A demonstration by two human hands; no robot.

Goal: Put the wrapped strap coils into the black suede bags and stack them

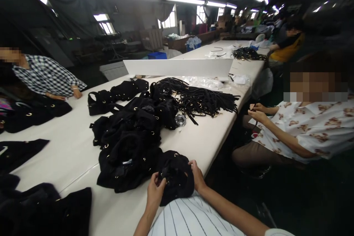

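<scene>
Black piece (178,169), cloth with gold-toned rings, at the near edge of the table (190,143); left hand (155,188) closed on its rim, thumb against fingers; right hand (197,176) curled round its opposite side, gripping. Pile (124,147) of similar black pieces, just beyond, touching or nearly so, which cannot be told. Clear roll (180,119), beside the pile. Black straps (201,97) with gold-toned clasps, heaped inward from the right edge. Co-worker (304,129), seated off that edge, holding a small item. White board (177,67), standing across the table behind the straps.
</scene>
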